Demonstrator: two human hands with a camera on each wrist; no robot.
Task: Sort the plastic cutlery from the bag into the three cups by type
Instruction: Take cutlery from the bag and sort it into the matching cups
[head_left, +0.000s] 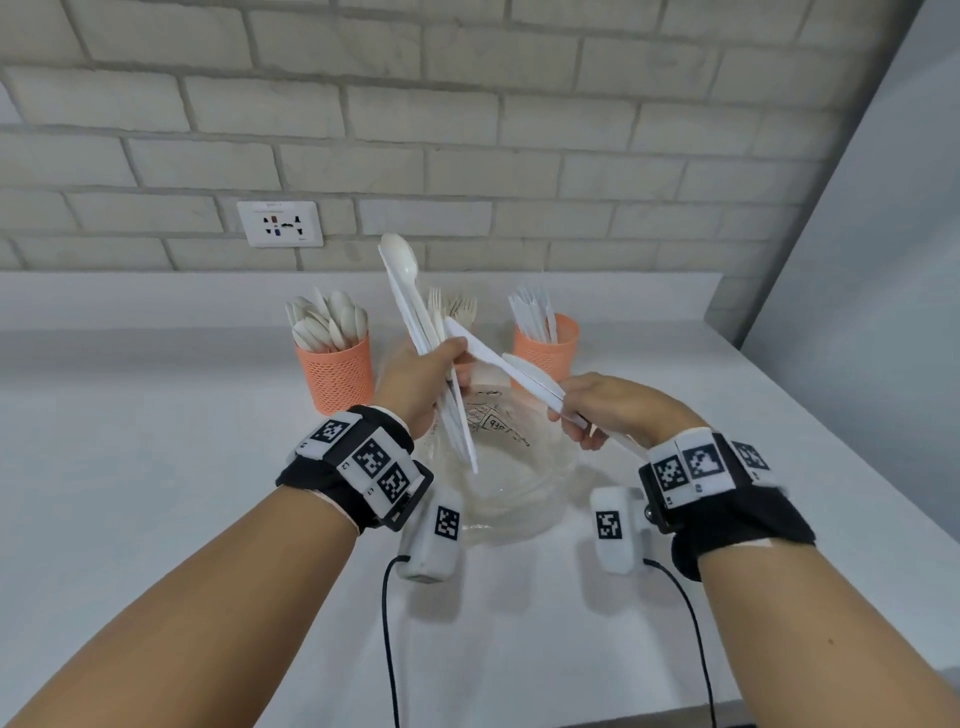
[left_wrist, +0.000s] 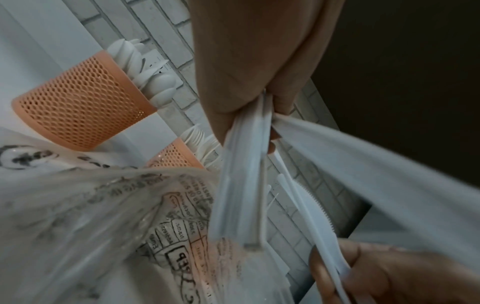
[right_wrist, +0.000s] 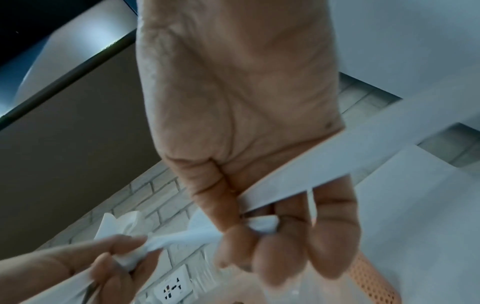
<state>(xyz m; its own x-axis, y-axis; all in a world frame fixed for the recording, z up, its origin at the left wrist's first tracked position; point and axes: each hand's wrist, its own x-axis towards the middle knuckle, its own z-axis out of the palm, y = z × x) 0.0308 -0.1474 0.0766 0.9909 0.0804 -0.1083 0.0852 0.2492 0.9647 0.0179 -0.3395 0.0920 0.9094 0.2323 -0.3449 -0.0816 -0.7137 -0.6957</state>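
Observation:
My left hand (head_left: 447, 358) grips a bundle of white plastic cutlery (head_left: 415, 312) held upright above the clear printed bag (head_left: 519, 488); a spoon bowl tops the bundle. My right hand (head_left: 563, 410) pinches white knives (head_left: 498, 358) that slant up-left until their tips reach the left hand's fingers. From the left wrist, the bundle (left_wrist: 241, 185) hangs from my curled fingers and a serrated knife (left_wrist: 318, 207) runs to the right hand (left_wrist: 363, 273). Three orange mesh cups stand behind: spoons (head_left: 336, 376), forks (head_left: 460, 309) mostly hidden, and knives (head_left: 545, 345).
The white counter (head_left: 156, 441) ends at a brick wall with a socket (head_left: 280, 223). A grey side wall (head_left: 857, 260) closes the right. Two white tagged sensor blocks (head_left: 431, 540) with black cables hang under my wrists over the near counter.

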